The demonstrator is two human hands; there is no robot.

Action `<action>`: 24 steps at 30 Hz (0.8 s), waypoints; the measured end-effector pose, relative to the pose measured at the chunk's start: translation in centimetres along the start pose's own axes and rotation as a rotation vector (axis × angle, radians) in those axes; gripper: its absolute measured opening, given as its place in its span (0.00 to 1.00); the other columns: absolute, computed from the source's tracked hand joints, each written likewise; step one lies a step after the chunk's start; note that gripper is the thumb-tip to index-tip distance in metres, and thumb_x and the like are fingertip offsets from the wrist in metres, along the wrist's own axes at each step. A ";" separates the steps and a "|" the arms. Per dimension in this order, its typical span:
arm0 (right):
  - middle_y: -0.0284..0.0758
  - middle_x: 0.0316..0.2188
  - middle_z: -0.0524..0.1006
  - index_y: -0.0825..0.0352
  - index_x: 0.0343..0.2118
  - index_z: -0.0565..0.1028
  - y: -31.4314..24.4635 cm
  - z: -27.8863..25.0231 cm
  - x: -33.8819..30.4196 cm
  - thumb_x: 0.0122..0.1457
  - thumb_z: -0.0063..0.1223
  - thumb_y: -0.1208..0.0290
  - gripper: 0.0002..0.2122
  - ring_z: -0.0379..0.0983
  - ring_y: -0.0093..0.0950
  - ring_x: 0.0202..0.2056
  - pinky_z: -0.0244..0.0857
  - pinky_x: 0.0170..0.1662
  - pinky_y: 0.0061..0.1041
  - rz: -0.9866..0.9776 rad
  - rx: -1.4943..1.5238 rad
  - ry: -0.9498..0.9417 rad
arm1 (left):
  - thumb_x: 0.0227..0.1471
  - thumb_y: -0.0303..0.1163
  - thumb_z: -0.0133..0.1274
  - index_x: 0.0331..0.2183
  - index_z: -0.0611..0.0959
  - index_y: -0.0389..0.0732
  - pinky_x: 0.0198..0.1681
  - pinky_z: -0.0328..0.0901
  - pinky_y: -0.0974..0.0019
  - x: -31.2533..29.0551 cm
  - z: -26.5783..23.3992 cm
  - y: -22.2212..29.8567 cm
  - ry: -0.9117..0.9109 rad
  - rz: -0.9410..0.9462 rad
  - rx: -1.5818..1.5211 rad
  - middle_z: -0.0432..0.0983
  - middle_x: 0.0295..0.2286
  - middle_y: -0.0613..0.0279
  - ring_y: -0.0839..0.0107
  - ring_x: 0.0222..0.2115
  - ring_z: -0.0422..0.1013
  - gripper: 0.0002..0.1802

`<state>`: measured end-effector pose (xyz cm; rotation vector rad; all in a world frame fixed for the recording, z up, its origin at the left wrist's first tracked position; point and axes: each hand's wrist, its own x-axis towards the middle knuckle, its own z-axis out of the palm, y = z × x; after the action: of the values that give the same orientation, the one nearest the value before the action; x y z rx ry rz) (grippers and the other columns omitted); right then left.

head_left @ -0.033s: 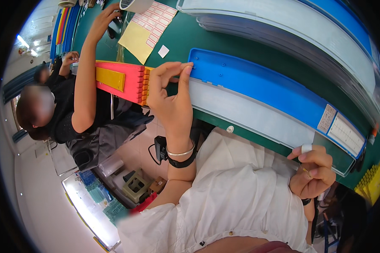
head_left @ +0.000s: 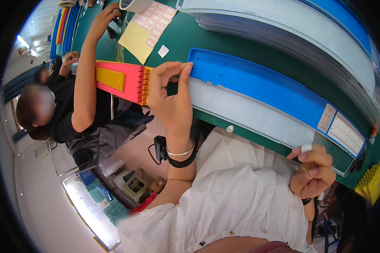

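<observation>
A long shallow case lies open along the table's near edge, with a blue half and a clear, whitish half. My left hand is at the case's left end, thumb and forefinger pinched together over the corner of the blue half. Anything between those fingertips is too small to make out. Close to the case's right end, my right hand is curled, with a white band around one finger. Its fingers close on a thin gold-coloured piece. Small pegs show inside the blue half's left end.
Clear and blue cases are stacked behind. Left of my hand stand pink and yellow toothed racks; a yellow toothed rack is at far right. A label sheet lies on the green table. Another person works at the left.
</observation>
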<state>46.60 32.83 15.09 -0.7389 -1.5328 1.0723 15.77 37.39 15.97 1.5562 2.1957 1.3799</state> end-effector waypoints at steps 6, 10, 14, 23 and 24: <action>0.45 0.38 0.78 0.60 0.38 0.61 -0.6 -0.5 -0.4 0.67 0.50 0.75 0.08 0.77 0.39 0.36 0.72 0.38 0.35 0.034 -0.027 0.018 | 0.53 0.19 0.63 0.43 0.80 0.32 0.42 0.68 0.74 0.9 -0.1 0.7 -0.149 0.014 -0.051 0.86 0.33 0.56 0.76 0.35 0.78 0.15; 0.44 0.38 0.78 0.63 0.34 0.67 -1.1 -0.9 1.0 0.64 0.49 0.80 0.05 0.76 0.35 0.36 0.68 0.40 0.33 0.115 -0.024 -0.062 | 0.53 0.18 0.62 0.44 0.82 0.33 0.45 0.69 0.69 1.9 -0.1 1.2 -0.257 0.163 0.129 0.86 0.31 0.57 0.71 0.35 0.80 0.15; 0.44 0.41 0.75 0.67 0.36 0.71 -4.5 -2.2 3.7 0.62 0.52 0.80 0.03 0.71 0.31 0.34 0.66 0.40 0.28 0.172 -0.290 0.023 | 0.50 0.13 0.62 0.42 0.83 0.30 0.48 0.69 0.67 0.7 -0.2 5.6 -0.320 0.184 0.092 0.85 0.33 0.54 0.70 0.35 0.81 0.15; 0.37 0.38 0.71 0.71 0.37 0.70 -4.1 -10.7 1.9 0.64 0.51 0.79 0.03 0.65 0.32 0.38 0.61 0.44 0.27 0.400 -0.772 0.245 | 0.48 0.18 0.66 0.45 0.83 0.34 0.40 0.72 0.73 -4.9 9.0 15.6 -0.749 0.430 -0.347 0.87 0.30 0.57 0.71 0.33 0.82 0.19; 0.38 0.38 0.71 0.71 0.37 0.70 -4.1 -10.8 1.9 0.64 0.51 0.79 0.03 0.65 0.35 0.39 0.61 0.45 0.28 0.394 -0.820 0.254 | 0.48 0.18 0.66 0.45 0.83 0.34 0.40 0.72 0.73 -5.1 9.5 16.0 -0.744 0.427 -0.342 0.87 0.30 0.57 0.71 0.33 0.82 0.19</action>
<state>56.94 35.51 19.79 -1.7241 -1.6250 0.5456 34.45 39.91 20.05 2.0223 1.1842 0.9402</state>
